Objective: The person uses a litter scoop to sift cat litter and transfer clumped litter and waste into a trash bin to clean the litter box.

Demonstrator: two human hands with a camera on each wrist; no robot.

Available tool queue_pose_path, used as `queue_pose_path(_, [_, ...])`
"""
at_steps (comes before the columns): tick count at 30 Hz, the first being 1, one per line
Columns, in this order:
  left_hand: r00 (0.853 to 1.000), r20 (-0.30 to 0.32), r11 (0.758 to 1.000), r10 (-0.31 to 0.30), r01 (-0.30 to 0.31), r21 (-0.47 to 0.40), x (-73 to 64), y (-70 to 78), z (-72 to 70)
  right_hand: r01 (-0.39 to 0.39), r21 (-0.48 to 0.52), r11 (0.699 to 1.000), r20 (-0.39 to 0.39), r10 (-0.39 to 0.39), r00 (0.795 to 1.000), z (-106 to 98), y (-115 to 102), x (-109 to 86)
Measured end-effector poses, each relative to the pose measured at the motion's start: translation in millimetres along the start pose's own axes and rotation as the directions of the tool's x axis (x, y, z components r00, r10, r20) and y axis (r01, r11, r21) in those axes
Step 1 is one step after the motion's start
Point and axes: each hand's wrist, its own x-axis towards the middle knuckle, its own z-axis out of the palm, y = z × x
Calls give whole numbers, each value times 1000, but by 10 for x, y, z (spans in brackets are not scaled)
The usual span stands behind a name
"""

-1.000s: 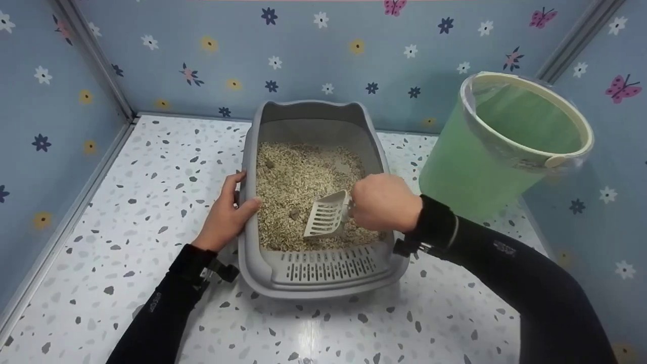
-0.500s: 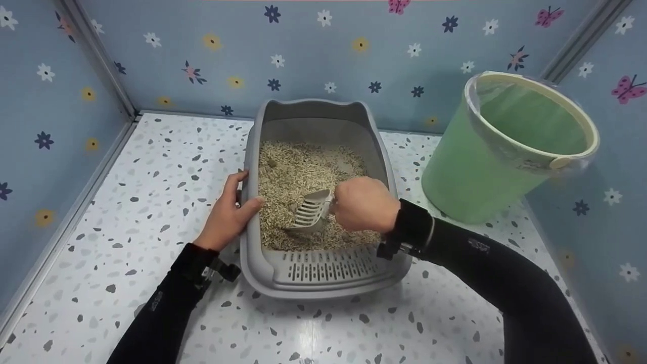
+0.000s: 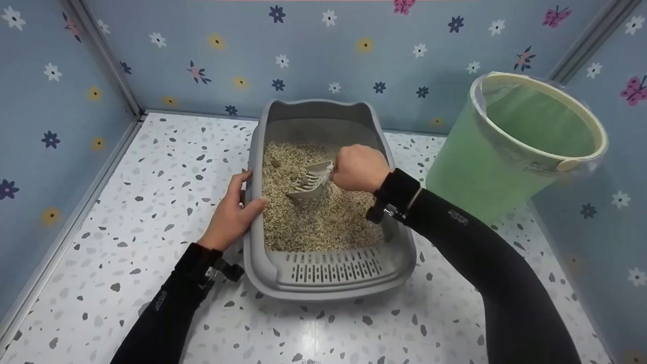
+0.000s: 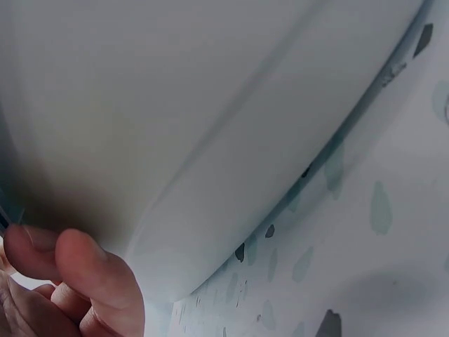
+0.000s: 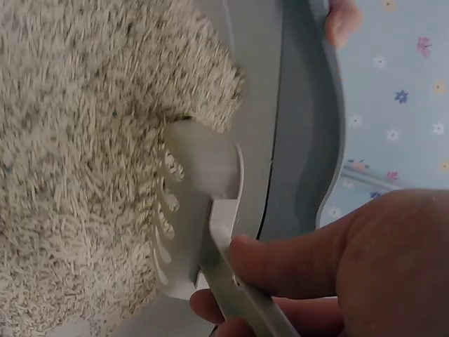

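A grey litter box (image 3: 331,290) holds pale, grainy cat litter (image 3: 343,222). My left hand (image 3: 230,217) grips its left rim, thumb hooked over the edge and fingers against the outer wall; the left wrist view shows curled fingers (image 4: 98,274) by that wall. My right hand (image 3: 359,169) holds a light slotted litter scoop (image 3: 313,191) by its handle, over the litter's middle. A small brownish clump (image 3: 304,180) shows at the scoop's slots. Another dark clump (image 3: 276,163) lies farther back at left. In the right wrist view the scoop's blade (image 5: 203,161) tilts with its front edge at the litter.
To the right stands a green bin (image 3: 470,172) with a clear plastic liner over its cream rim. Flower-patterned blue panels (image 3: 313,55) enclose the back and sides. The box rests on a white speckled floor (image 3: 167,202).
The right hand has moved the scoop left, then away through the litter toward the back of the box. A clump now shows in the scoop. The left hand stays on the rim.
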Motion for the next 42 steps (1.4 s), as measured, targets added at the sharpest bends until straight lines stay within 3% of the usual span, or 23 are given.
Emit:
queue_pose_path(7, [1000, -3, 1000, -1, 1, -18, 2, 14, -2, 15, -32, 999, 34, -14, 999, 79, -54, 385])
queue_pose_path(15, [1000, -8, 1000, -1, 1, -11, -6, 5, 3, 71, -84, 994, 7, -71, 997, 410, -96, 783])
queue_pose_path(18, [1000, -10, 1000, -2, 2, -8, -8, -1, 4, 81, -48, 996, 4, -81, 997, 505, -25, 901])
queue_pose_path(21, [1000, -6, 1000, -1, 1, -9, -5, -7, 12, 78, 54, 996, -5, -77, 997, 553, 67, 952])
queue_pose_path(32, [1000, -9, 999, 1, -1, -54, 14, -19, -3, 137, 254, 957, 23, -147, 989, 441, 209, 799])
queue_pose_path(38, [1000, -6, 999, -3, 2, -32, 16, -24, 7, 142, 366, 920, -19, -145, 989, 345, 308, 591])
queue_pose_path(42, [1000, -5, 1000, -3, 2, -20, 7, -33, 1, 138, 389, 911, -83, -114, 990, 266, 329, 411])
